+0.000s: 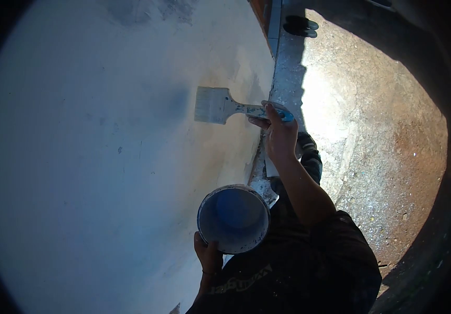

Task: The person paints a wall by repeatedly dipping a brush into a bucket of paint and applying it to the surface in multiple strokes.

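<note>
A wide paint brush (214, 105), its handle speckled with paint, points left with its pale bristles close over the whitish wall (105, 172). My right hand (280, 128) is closed around the brush's handle, near its blue end. Below it, my left hand (208, 254) grips the near rim of a round bucket (254, 233), held against the front of my dark shirt. Paint smears coat the bucket's inside wall and rim, and its bottom looks blue. Part of the left hand's fingers is hidden by the bucket.
A pair of dark shoes (301, 26) lies on the shaded strip by the wall's foot at the top. Rough sunlit ground (382, 152) spreads to the right. My dark-clad leg (311, 154) shows beside the wall's base. Grey patches mark the wall's upper part.
</note>
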Demonstrator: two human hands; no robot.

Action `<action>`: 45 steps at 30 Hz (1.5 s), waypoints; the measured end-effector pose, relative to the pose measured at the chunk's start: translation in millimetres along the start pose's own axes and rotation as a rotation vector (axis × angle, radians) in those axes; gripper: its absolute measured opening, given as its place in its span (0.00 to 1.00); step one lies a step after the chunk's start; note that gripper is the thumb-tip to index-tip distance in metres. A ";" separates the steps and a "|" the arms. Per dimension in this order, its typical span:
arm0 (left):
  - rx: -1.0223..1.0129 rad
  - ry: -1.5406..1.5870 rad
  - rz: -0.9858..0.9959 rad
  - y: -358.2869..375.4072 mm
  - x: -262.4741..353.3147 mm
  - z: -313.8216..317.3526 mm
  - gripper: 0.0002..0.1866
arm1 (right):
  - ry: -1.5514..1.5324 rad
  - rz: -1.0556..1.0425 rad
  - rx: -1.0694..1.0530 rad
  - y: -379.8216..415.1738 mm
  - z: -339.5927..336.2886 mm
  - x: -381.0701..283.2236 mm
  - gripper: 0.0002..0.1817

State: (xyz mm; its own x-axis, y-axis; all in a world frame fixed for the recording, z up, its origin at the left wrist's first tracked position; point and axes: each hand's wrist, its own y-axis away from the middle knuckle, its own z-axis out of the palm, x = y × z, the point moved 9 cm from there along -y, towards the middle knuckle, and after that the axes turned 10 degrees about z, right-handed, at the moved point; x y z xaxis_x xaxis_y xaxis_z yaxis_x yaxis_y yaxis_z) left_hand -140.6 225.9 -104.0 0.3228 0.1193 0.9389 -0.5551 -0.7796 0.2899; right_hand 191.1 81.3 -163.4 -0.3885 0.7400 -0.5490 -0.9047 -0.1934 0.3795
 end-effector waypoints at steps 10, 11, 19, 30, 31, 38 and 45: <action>-0.010 -0.062 -0.036 5.9 -15.4 -19.2 0.20 | -0.247 0.184 0.156 -48.0 -95.3 92.0 0.13; -0.013 -0.056 -0.031 6.1 -18.1 -19.3 0.20 | -0.144 0.126 0.178 -45.5 -92.4 79.2 0.13; -0.022 0.021 0.118 5.8 -5.4 -13.9 0.11 | 0.365 -0.086 0.068 8.1 43.5 -13.6 0.14; -0.040 0.170 0.206 6.6 46.9 -3.4 0.09 | 0.338 -0.158 -0.402 142.3 67.9 -156.5 0.08; -0.047 0.191 0.225 8.5 52.7 -4.0 0.08 | 0.552 -0.200 -0.536 159.2 84.7 -156.7 0.07; -0.026 0.248 0.377 23.2 71.9 -17.2 0.11 | 1.555 -0.162 -1.479 251.8 158.1 -50.2 0.15; 0.010 0.288 0.414 45.4 87.0 -23.5 0.12 | 1.940 -0.206 -1.838 272.8 147.5 30.2 0.14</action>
State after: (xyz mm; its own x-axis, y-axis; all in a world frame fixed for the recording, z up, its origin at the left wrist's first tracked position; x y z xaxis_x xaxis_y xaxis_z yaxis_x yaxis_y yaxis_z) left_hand -155.8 215.3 -4.8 -0.1482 -0.0372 0.9883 -0.5844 -0.8029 -0.1179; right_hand -41.8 145.9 33.4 0.8447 0.0425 -0.5336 0.1926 -0.9542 0.2289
